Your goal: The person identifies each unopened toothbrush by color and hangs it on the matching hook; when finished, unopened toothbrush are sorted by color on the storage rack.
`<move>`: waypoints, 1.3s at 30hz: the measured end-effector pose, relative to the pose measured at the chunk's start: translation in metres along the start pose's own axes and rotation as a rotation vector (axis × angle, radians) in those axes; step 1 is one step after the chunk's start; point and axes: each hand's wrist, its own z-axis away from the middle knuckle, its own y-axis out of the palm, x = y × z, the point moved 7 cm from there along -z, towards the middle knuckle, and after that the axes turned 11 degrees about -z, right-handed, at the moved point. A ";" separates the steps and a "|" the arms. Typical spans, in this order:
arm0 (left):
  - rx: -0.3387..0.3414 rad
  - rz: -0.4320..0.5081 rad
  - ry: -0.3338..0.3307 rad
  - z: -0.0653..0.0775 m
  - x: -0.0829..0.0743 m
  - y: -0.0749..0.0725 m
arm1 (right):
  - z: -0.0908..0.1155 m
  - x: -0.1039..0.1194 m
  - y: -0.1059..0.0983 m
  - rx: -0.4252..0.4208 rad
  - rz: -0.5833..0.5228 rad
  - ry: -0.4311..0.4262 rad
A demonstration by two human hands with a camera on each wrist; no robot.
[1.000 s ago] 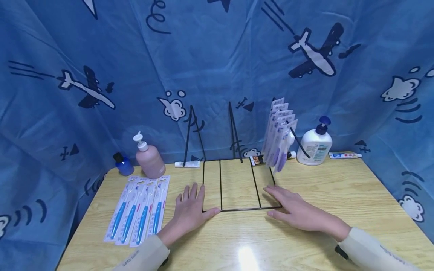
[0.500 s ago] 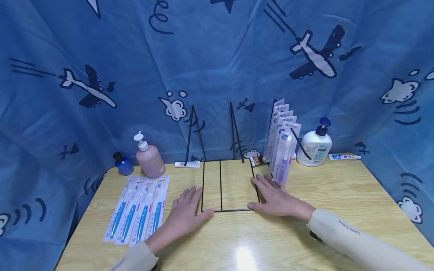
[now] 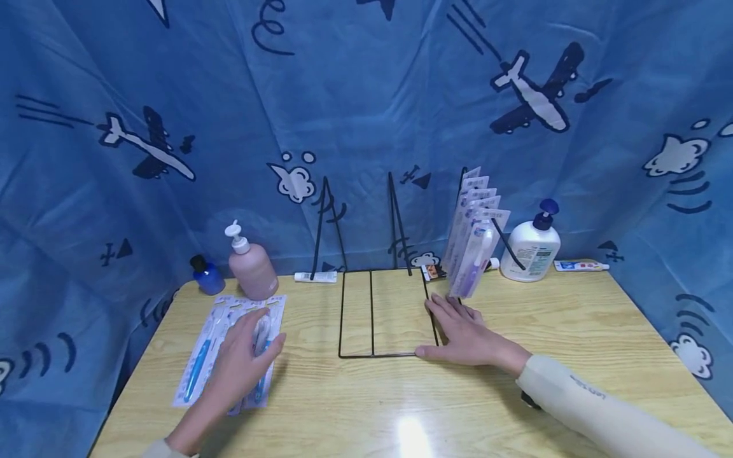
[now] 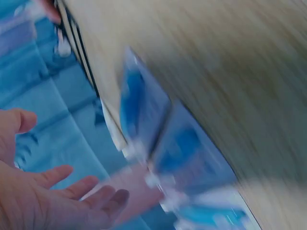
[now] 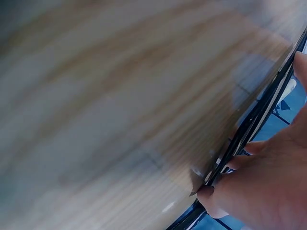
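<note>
My left hand point(image 3: 235, 359) hovers over the packs of blue toothbrushes point(image 3: 196, 372) on the left of the table, partly hiding them. Its fingers look spread and loosely bent in the left wrist view, with nothing between them and the blurred toothbrush packs point(image 4: 143, 103) beyond. My right hand point(image 3: 464, 337) lies with extended fingers on the front right part of a black wire rack point(image 3: 372, 312). In the right wrist view its fingertips touch the dark wires point(image 5: 249, 124). Several packs of purple toothbrushes point(image 3: 475, 257) hang from the rack's right hook, above that hand.
Along the back stand a blue bottle point(image 3: 209, 278), a pink pump bottle point(image 3: 254, 272) and a white pump bottle point(image 3: 531, 251). A white tube point(image 3: 316, 277), a dark tube point(image 3: 433, 272) and a toothpaste tube point(image 3: 581, 265) lie there too. Behind hangs a blue curtain point(image 3: 355, 95).
My left hand has left the rack's left side and moved left over the blue toothbrush packs. The right hand has shifted left along the rack's base. The hanging packs have swung.
</note>
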 end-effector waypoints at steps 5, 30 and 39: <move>0.087 -0.023 -0.216 -0.004 0.052 -0.016 | -0.001 -0.004 0.002 -0.017 -0.023 -0.038; 0.275 0.102 -0.612 0.004 0.176 -0.008 | -0.001 -0.005 -0.001 -0.033 0.007 -0.052; 0.317 0.219 -0.675 0.020 0.181 -0.014 | -0.003 -0.003 0.002 -0.011 0.018 -0.037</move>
